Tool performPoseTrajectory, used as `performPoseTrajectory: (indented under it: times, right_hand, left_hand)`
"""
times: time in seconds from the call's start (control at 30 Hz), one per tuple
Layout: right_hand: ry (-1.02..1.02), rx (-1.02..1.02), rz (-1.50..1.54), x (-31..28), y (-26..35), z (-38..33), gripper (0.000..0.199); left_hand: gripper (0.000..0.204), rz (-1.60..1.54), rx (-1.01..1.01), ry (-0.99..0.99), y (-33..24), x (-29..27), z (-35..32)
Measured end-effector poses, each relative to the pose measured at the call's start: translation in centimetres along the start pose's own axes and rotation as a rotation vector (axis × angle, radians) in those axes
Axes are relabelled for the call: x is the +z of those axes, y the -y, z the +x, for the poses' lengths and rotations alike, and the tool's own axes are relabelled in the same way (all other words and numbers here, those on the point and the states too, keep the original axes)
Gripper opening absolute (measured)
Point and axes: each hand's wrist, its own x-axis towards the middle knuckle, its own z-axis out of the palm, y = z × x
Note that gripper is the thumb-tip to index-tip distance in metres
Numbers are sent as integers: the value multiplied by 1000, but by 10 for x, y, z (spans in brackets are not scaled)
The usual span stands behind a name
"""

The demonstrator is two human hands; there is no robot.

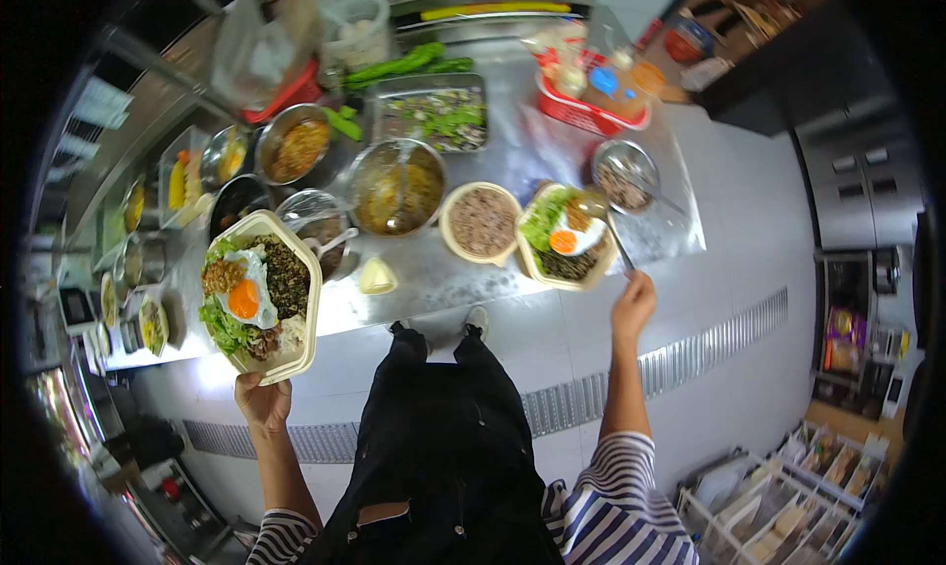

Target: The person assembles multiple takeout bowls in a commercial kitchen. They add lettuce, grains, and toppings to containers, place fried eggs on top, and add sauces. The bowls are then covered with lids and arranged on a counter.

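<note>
My left hand (264, 399) grips the lower rim of a cream angular takeout bowl (314, 294), raised at the front left of the steel table. A fried egg (246, 297) lies in it on lettuce, dark shredded flakes and rice, beside a brownish-orange topping. My right hand (634, 304) is closed around the handle of a metal spoon (594, 204). The spoon's head is over a second takeout bowl (536, 266) near the table's front edge, with lettuce, dark flakes and another fried egg (575, 238). To its left stands a round bowl of purplish-brown rice (483, 222).
Metal bowls of fillings, including a large yellowish one (394, 196) with a ladle, crowd the left. Behind are a tray of chopped greens (434, 117) and a red basket (591, 118) of bottles. Another metal bowl (627, 179) sits at the table's right end.
</note>
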Motion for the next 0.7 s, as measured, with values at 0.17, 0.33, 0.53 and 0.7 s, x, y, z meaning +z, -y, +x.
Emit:
performPoseTrajectory:
  times: [0.17,0.33,0.53,0.7]
  right_hand:
    - [395,702,733,12,46,12,27]
    - [684,525,760,116,180,25,28]
    - [853,-21,309,292,274,19,32]
    - [640,-273,-289,310,407,-5,34]
  left_hand:
    - [56,-29,250,-90,-45,-36,-52]
    - [52,-71,443,-146,-98,-97,-87]
    - [33,-70,534,-329,-175,-174,-69]
    - [42,-25,415,-439,-254,-277,-61]
